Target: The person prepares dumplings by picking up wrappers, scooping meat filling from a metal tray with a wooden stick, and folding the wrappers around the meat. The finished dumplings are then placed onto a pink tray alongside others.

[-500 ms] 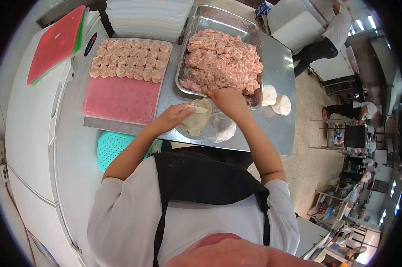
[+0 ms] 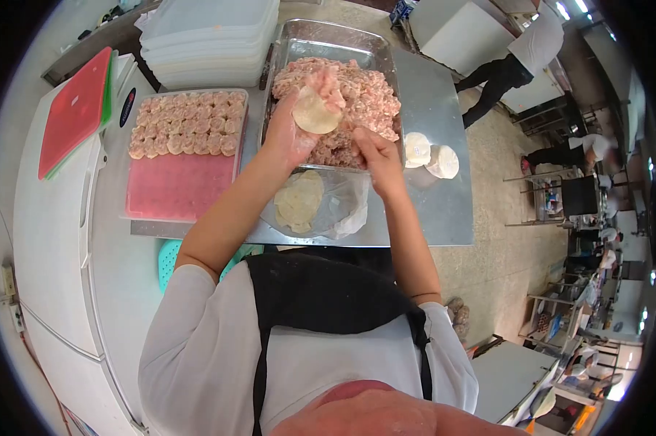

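Observation:
My left hand (image 2: 290, 132) is raised over the near left part of a metal tray (image 2: 268, 109) and holds a round, pale dumpling wrapper (image 2: 317, 112). Ground meat (image 2: 371, 91) is heaped in that tray. At the tray's near right, my right hand (image 2: 379, 156) has thumb and fingers pinched together beside the meat; what they grip, if anything, is hidden. More round wrappers (image 2: 299, 201) lie on the table just below the tray, partly on a clear plastic bag (image 2: 346, 203).
On the left, a plastic tray (image 2: 244, 134) with a pink base carries rows of filled dumplings (image 2: 186, 123). White lids or trays (image 2: 204, 43) are stacked behind it. Two wrapper stacks (image 2: 443, 161) stand on the right of the metal table (image 2: 444, 211). A co-worker (image 2: 513, 65) stands beyond.
My left hand has risen from the wrappers on the table to above the meat tray, with one wrapper on it. My right hand remains by the tray's near edge. The view has shifted slightly.

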A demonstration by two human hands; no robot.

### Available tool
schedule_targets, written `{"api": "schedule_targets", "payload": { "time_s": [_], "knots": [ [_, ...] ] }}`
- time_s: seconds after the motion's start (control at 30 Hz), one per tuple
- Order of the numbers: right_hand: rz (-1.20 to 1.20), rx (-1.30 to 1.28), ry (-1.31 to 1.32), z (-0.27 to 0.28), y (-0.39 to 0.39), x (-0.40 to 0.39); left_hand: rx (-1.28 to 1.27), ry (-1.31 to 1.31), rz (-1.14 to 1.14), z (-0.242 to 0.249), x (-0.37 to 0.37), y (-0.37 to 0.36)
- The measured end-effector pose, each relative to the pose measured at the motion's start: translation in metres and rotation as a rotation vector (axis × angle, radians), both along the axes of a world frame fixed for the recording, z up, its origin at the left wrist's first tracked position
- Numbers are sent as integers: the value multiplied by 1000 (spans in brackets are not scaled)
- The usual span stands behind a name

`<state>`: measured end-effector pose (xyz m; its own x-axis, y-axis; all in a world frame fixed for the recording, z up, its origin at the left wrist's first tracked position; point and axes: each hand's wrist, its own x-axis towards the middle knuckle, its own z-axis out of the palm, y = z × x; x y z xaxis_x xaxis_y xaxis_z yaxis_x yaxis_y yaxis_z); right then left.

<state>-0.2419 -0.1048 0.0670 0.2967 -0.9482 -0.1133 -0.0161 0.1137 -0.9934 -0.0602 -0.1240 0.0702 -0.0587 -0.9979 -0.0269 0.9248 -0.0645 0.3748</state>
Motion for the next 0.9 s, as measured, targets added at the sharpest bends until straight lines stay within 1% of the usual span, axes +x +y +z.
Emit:
{"api": "schedule_targets", "payload": {
  "time_s": [0.07,0.1,0.13,0.2,0.23,0.3,0.37,0.4,0.43,0.47,0.5,0.53,0.6,0.63,0.67,0.7,0.73,0.77,0.8,0.83,0.87,0.9],
  "knots": [
    [-118,-478,330,-28,-7,5,84,34,60,24,-8,5],
    [-77,-603,462,-26,-8,2,134,88,49,22,-5,2],
    [-81,-603,463,-19,-6,-4,133,87,44,14,0,-1],
    [60,-733,802,4,0,-16,178,139,65,-6,12,-7],
    [60,-734,801,18,6,-18,227,72,109,-11,13,-8],
    [87,-753,1114,40,18,-20,239,49,143,-15,15,-11],
    [63,-792,1072,17,11,-12,249,24,167,-13,15,-12],
    [44,-829,1029,9,10,-10,193,28,144,-2,14,-9],
    [37,-822,1032,21,14,-11,137,32,121,6,13,-5],
    [104,-779,1142,41,14,-15,136,37,120,10,13,-1],
    [174,-742,1249,58,13,-15,175,15,138,13,16,2],
    [176,-746,1251,64,17,-11,218,-10,153,14,18,4],
    [87,-854,1087,68,31,3,256,6,170,10,23,-1],
    [80,-851,1091,62,31,9,293,22,181,6,23,-5],
    [108,-847,1069,53,27,14,288,20,165,-11,33,-10],
    [126,-840,1051,49,23,13,186,143,50,-37,50,-17],
    [95,-838,1069,55,19,6,79,270,-71,-17,47,-15],
    [134,-808,941,63,16,-2,199,199,61,-2,36,-3],
    [164,-774,810,71,17,-9,190,191,21,2,32,8],
    [137,-545,697,84,23,-13,22,-76,40,4,36,13],
    [95,-546,703,81,24,-19,-156,-334,64,7,40,17],
    [120,-568,610,73,25,-25,-174,-337,32,18,45,26]
  ]
}}
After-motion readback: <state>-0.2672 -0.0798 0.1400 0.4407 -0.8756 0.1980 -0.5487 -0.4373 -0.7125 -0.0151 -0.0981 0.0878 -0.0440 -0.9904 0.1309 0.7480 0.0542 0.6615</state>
